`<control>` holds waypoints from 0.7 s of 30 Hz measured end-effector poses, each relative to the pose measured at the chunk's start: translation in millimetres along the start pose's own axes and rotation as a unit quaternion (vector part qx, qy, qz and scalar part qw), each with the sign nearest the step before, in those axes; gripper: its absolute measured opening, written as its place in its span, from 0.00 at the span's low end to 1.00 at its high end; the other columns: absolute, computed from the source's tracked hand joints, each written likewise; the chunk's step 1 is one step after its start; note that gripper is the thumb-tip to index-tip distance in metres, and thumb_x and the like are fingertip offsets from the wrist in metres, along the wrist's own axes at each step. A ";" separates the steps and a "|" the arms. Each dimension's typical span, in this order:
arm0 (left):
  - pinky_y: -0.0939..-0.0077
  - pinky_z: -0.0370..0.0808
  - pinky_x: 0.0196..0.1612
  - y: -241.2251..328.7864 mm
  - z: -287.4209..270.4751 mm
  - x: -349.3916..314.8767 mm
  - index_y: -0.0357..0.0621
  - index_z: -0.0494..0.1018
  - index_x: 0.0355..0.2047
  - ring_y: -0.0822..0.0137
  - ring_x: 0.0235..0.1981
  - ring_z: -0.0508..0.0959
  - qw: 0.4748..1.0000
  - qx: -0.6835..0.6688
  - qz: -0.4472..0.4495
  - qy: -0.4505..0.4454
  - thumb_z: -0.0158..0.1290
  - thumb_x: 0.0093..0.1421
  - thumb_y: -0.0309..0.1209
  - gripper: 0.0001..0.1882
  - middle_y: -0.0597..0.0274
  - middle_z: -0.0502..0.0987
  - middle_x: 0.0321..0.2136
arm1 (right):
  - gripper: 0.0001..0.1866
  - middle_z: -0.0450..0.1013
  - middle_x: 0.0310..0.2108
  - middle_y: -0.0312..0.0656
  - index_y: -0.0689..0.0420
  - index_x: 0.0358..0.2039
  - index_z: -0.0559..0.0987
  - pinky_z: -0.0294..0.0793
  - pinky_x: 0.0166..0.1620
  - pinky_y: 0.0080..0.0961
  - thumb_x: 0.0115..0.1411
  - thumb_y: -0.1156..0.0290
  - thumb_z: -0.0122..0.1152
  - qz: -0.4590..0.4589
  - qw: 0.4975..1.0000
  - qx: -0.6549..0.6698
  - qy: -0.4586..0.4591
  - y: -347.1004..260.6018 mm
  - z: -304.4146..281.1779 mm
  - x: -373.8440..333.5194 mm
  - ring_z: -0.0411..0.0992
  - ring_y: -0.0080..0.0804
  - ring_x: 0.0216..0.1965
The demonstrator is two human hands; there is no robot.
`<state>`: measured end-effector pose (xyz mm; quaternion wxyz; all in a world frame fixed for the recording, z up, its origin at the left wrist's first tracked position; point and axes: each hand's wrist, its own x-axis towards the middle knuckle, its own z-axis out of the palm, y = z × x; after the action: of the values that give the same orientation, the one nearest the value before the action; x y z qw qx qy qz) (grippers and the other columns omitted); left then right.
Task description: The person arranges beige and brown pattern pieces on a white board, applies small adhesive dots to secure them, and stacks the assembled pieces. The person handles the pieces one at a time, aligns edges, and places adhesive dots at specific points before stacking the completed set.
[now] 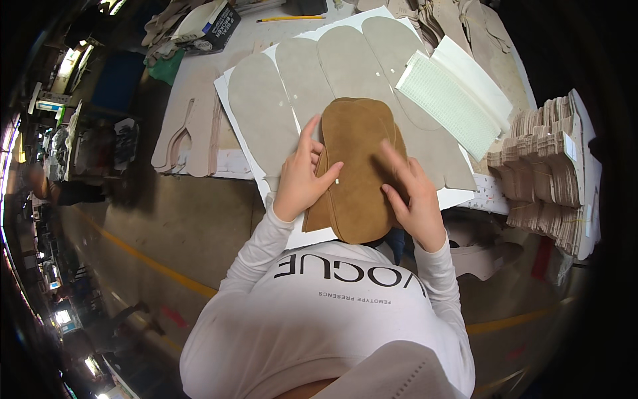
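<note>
A small stack of brown suede-like cut pieces, long with rounded ends, lies at the table's near edge in front of my body. The pieces are slightly fanned, and a tiny white tag sits near the left edge of the top one. My left hand is beside the stack's left edge, its thumb on the top piece and its fingers apart. Over the right edge is my right hand, with fingers spread and partly blurred, thumb against the brown surface. Large grey rounded pieces lie beneath on a white sheet.
Pale green lined sheets overlap the grey pieces at right. Tall stacks of beige cut pieces stand farther right. Beige pieces lie at left. A yellow pencil and a dark-and-white box are at the back.
</note>
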<state>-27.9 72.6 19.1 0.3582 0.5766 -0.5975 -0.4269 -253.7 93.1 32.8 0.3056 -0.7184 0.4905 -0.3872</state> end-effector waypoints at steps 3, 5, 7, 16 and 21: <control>0.85 0.75 0.34 13.2 -15.1 -2.3 0.39 0.71 0.54 0.77 0.34 0.77 0.988 0.114 0.099 -0.035 0.60 0.57 0.21 0.24 0.64 0.74 0.39 | 0.31 0.71 0.43 0.50 0.54 0.60 0.71 0.73 0.41 0.34 0.53 0.79 0.61 0.017 0.997 -0.012 -0.076 -4.3 -15.0 7.8 0.73 0.51 0.38; 0.86 0.74 0.33 16.3 -22.2 2.7 0.39 0.71 0.54 0.78 0.34 0.76 0.995 0.056 0.083 -0.006 0.59 0.57 0.20 0.23 0.65 0.73 0.40 | 0.31 0.70 0.40 0.49 0.53 0.60 0.72 0.71 0.42 0.29 0.53 0.79 0.61 -0.015 0.997 0.011 -0.071 -1.4 -20.4 20.3 0.71 0.47 0.37; 0.82 0.73 0.25 12.8 -21.8 11.8 0.44 0.73 0.52 0.76 0.26 0.71 0.992 -0.068 0.103 0.037 0.62 0.53 0.23 0.24 0.63 0.72 0.36 | 0.31 0.69 0.37 0.48 0.53 0.60 0.72 0.70 0.41 0.28 0.53 0.78 0.61 -0.066 0.995 0.035 -0.069 6.4 -20.1 36.4 0.70 0.45 0.35; 0.77 0.76 0.29 -41.4 -88.9 -28.8 0.35 0.75 0.42 0.71 0.25 0.77 0.957 0.091 0.017 0.274 0.57 0.63 0.30 0.11 0.58 0.79 0.28 | 0.42 0.67 0.53 0.49 0.49 0.64 0.66 0.68 0.56 0.37 0.47 0.73 0.70 -0.135 0.972 -0.180 0.063 62.2 -57.6 82.1 0.67 0.47 0.52; 0.81 0.77 0.34 -86.3 -115.8 -87.1 0.33 0.77 0.41 0.73 0.33 0.81 0.966 -0.028 -0.254 -0.049 0.44 0.70 0.47 0.26 0.61 0.82 0.33 | 0.55 0.69 0.53 0.51 0.49 0.67 0.62 0.68 0.55 0.42 0.37 0.60 0.79 0.103 0.895 -0.421 0.103 104.7 -123.2 112.9 0.67 0.50 0.55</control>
<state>118.6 150.6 -11.1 0.2247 0.6777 -0.4362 -0.5477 -383.5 -55.3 39.2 -0.0399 -0.6816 0.7075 -0.1824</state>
